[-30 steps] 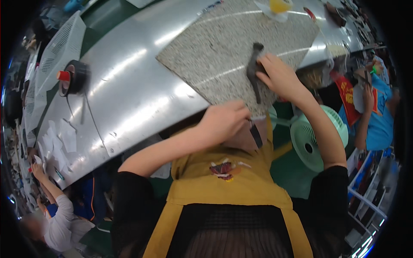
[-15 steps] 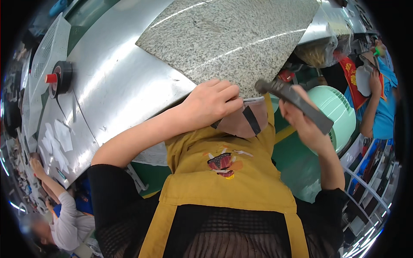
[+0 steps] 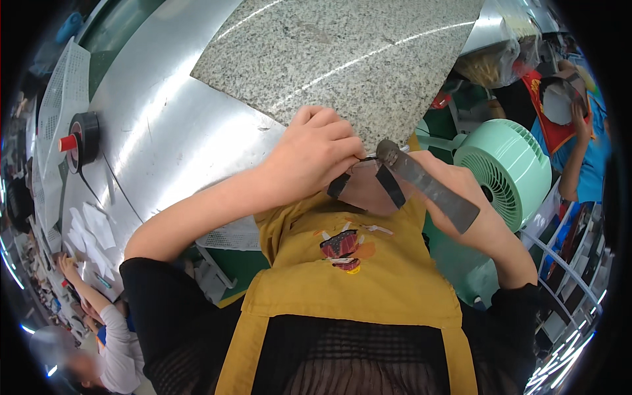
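At the near edge of the speckled stone slab (image 3: 342, 59), my left hand (image 3: 322, 145) is closed, its thumb and fingers pinching the rim of a pinkish-brown, leather-like piece (image 3: 362, 187). Two black strips cross this piece, which hangs down from the edge over my apron. My right hand (image 3: 454, 181) grips a dark grey hammer (image 3: 434, 187). The hammer's rounded end lies right beside my left fingertips, over the piece's upper edge; I cannot tell whether it touches. Most of the right fingers are hidden behind the hammer and the piece.
A shiny metal table (image 3: 164, 125) carries a black tape roll (image 3: 84, 141) and white paper scraps (image 3: 92, 240). A mint-green fan (image 3: 507, 171) stands close by my right forearm. Plastic-bagged material (image 3: 490, 62) lies beyond it. Other people work at far right and lower left.
The hammer and my right hand have moved left, up to the piece and my left fingers. My left hand keeps its pinch. The whole view has shifted slightly.
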